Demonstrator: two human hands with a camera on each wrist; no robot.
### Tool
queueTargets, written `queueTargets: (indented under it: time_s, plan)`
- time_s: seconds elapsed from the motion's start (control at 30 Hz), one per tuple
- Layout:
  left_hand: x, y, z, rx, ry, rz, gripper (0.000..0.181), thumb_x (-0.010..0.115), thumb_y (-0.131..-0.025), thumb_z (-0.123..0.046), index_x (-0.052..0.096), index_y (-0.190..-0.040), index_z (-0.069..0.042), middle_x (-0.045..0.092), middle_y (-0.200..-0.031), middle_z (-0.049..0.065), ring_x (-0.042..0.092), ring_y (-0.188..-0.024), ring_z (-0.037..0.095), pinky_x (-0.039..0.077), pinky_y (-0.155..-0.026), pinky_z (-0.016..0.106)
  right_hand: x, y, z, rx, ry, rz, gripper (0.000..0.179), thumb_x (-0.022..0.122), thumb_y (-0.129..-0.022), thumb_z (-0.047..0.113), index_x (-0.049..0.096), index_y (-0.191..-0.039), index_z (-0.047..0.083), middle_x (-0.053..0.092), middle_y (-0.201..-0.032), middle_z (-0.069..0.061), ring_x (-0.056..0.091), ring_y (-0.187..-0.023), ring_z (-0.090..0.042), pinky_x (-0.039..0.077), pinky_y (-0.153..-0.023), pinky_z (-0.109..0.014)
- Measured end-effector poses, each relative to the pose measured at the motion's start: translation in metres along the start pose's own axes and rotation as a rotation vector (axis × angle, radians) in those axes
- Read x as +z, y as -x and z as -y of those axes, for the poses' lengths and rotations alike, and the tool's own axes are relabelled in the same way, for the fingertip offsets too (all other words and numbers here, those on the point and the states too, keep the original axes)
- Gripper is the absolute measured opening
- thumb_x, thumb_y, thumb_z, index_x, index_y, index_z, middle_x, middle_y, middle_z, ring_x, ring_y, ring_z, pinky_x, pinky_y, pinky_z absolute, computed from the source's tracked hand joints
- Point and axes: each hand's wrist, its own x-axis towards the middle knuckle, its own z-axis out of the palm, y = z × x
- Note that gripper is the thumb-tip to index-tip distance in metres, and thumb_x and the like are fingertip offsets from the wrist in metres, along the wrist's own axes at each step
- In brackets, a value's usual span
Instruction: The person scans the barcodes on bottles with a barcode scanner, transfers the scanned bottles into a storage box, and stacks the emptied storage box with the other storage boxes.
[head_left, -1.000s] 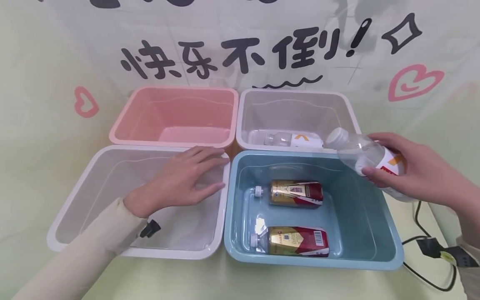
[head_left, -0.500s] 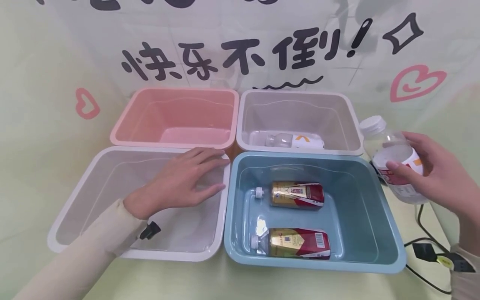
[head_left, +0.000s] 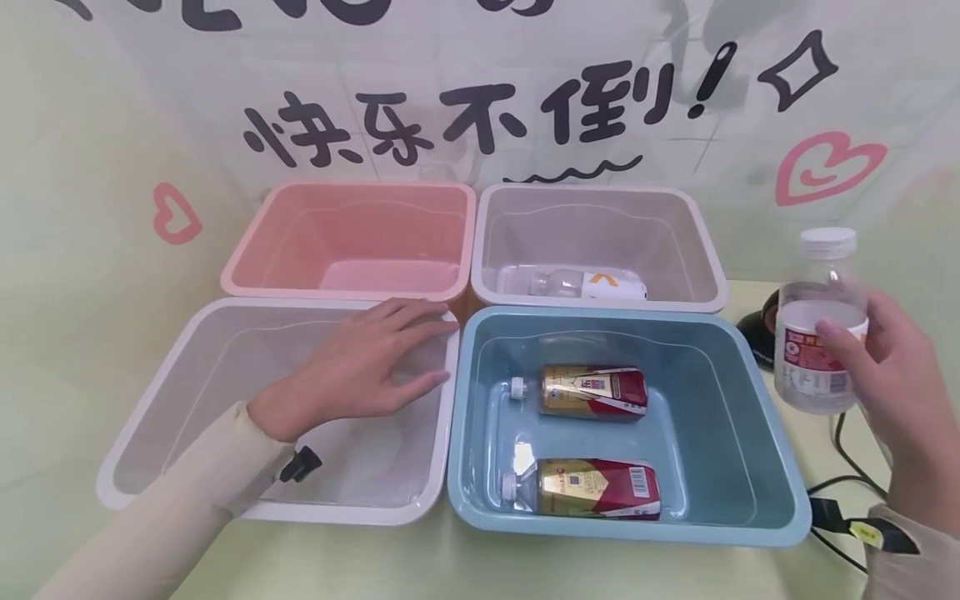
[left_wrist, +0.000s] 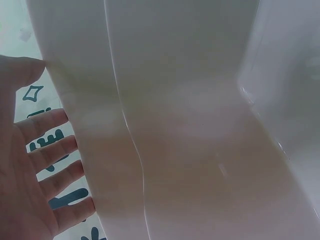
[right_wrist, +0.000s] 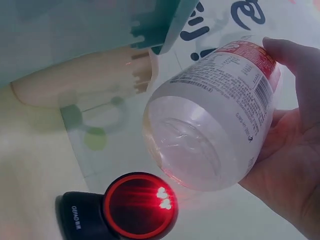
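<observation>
My right hand (head_left: 903,383) grips a clear plastic bottle (head_left: 813,354) with a white cap and a red and white label, upright beyond the blue bin's right side. In the right wrist view, the bottle's base and printed barcode face the camera, above a black scanner (right_wrist: 140,205) glowing red. That scanner is partly hidden behind the bottle in the head view. My left hand (head_left: 356,362) rests its fingertips on the rim of the front-left pale grey bin (head_left: 441,417), fingers spread and holding nothing; the left wrist view shows the fingertips touching the bin's edge.
A blue bin (head_left: 630,315) holds two gold and red bottles (head_left: 592,390), lying down. Behind it, a pale grey bin (head_left: 600,190) holds one lying clear bottle (head_left: 611,286). A pink bin (head_left: 375,190) stands at the back left. A black cable (head_left: 851,450) runs along the right.
My right hand has carried the bottle rightward from over the blue bin to beside the scanner, turning it from tilted to upright. The left hand has stayed on the rim.
</observation>
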Motion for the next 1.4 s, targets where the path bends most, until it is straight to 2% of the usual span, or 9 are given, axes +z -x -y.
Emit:
queueTargets:
  time_s: [0.1,0.27,0.33,0.53,0.67,0.87,1.0,1.17,1.4]
  plan:
    - [0.000,0.000,0.000,-0.002,0.002,0.000,0.059,0.067,-0.097,-0.054,0.065,-0.146,-0.021,0.058,-0.156,0.003,0.051,-0.148,0.027,0.051,-0.117,0.053,0.004,0.000,-0.010,0.002,-0.142,-0.046,0.052,0.058,-0.104,0.007,0.051,-0.155,0.018,0.059,-0.129,0.021,0.056,-0.107,-0.004,0.044,-0.082,-0.003]
    - [0.000,-0.001,0.001,-0.002,-0.010,0.002,0.059,0.067,-0.097,-0.055,0.064,-0.146,-0.022,0.058,-0.156,0.001,0.051,-0.147,0.025,0.052,-0.116,0.052,0.009,0.000,-0.023,-0.008,-0.548,-0.088,0.051,0.056,-0.101,-0.004,0.056,-0.150,0.013,0.063,-0.130,0.005,0.056,-0.110,-0.011,0.049,-0.083,-0.006]
    - [0.001,0.000,0.001,-0.001,-0.012,0.002,0.059,0.067,-0.097,-0.055,0.064,-0.146,-0.022,0.058,-0.156,0.001,0.051,-0.147,0.025,0.052,-0.116,0.052,0.010,0.002,-0.026,0.010,-0.595,-0.110,0.052,0.056,-0.102,-0.004,0.054,-0.151,0.013,0.062,-0.133,0.004,0.055,-0.113,-0.012,0.050,-0.083,-0.007]
    - [0.000,0.001,0.001,0.000,-0.010,-0.008,0.058,0.067,-0.097,-0.053,0.065,-0.145,-0.021,0.059,-0.155,0.002,0.052,-0.147,0.027,0.052,-0.115,0.053,0.013,0.004,-0.029,0.158,-0.594,-0.192,0.053,0.057,-0.104,0.008,0.047,-0.154,0.022,0.054,-0.136,0.006,0.052,-0.113,-0.011,0.049,-0.077,-0.009]
    - [-0.001,0.002,0.001,-0.009,-0.018,-0.003,0.058,0.066,-0.097,-0.056,0.064,-0.146,-0.023,0.058,-0.155,0.000,0.052,-0.147,0.024,0.052,-0.115,0.051,0.013,0.006,-0.032,0.199,-0.649,-0.203,0.051,0.053,-0.106,0.009,0.045,-0.154,0.024,0.057,-0.130,0.005,0.055,-0.107,-0.010,0.051,-0.075,-0.010]
    - [-0.001,0.002,0.000,-0.018,-0.010,0.008,0.059,0.066,-0.098,-0.056,0.063,-0.147,-0.025,0.057,-0.156,-0.001,0.052,-0.147,0.024,0.051,-0.117,0.050,0.012,0.011,-0.035,0.350,-0.481,-0.226,0.057,0.059,-0.107,0.024,0.037,-0.159,0.034,0.047,-0.145,0.012,0.049,-0.113,-0.005,0.044,-0.076,-0.010]
    - [0.000,0.002,0.000,-0.009,-0.007,-0.001,0.059,0.067,-0.097,-0.054,0.064,-0.146,-0.023,0.058,-0.156,0.002,0.052,-0.147,0.026,0.051,-0.117,0.052,0.017,0.010,-0.037,0.345,-0.515,-0.252,0.056,0.059,-0.106,0.022,0.039,-0.158,0.031,0.048,-0.145,0.010,0.050,-0.113,-0.006,0.046,-0.077,-0.010]
    - [0.000,0.001,-0.001,-0.008,-0.008,0.001,0.059,0.067,-0.097,-0.054,0.064,-0.147,-0.022,0.058,-0.156,0.002,0.051,-0.147,0.026,0.051,-0.117,0.054,0.024,0.007,-0.035,0.226,-0.629,-0.331,0.049,0.061,-0.101,0.012,0.054,-0.150,0.018,0.058,-0.134,0.002,0.054,-0.111,-0.014,0.049,-0.078,-0.012]
    - [0.000,0.001,-0.001,-0.006,0.002,0.004,0.059,0.067,-0.098,-0.054,0.064,-0.146,-0.021,0.058,-0.156,0.003,0.051,-0.148,0.027,0.051,-0.117,0.054,0.028,0.005,-0.030,0.261,-0.512,-0.345,0.041,0.063,-0.101,0.018,0.065,-0.142,0.019,0.062,-0.129,0.005,0.053,-0.111,-0.012,0.046,-0.079,-0.014]
